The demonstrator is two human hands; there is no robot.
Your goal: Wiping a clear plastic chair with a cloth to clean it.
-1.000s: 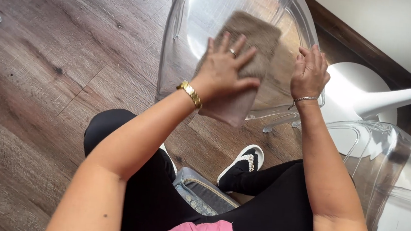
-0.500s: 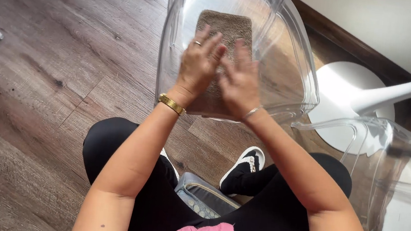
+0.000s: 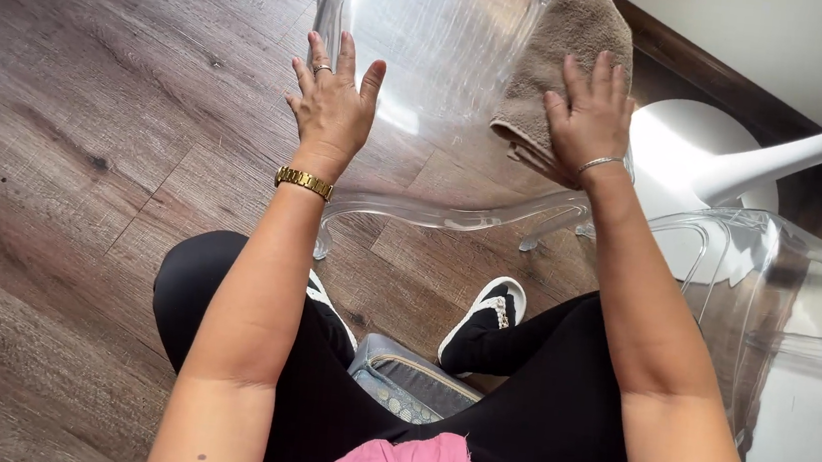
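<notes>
Head view: person sitting on wood floor (image 3: 89, 130), facing clear plastic chair (image 3: 448, 54) at upper centre of frame.
Left hand (image 3: 335, 105) lying open, fingers spread, flat against clear chair surface, holding nothing.
Right hand (image 3: 591, 116) pressing open palm on tan cloth (image 3: 569, 45), upper right of centre.
Cloth running lengthwise up-frame, lying right of left hand; right hand nearer.
Second clear chair (image 3: 784, 317) standing at right edge.

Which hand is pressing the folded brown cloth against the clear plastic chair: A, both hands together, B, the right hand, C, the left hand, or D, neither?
B: the right hand lies flat on the folded brown cloth against the clear plastic chair, while the left hand rests bare on the chair.
</notes>
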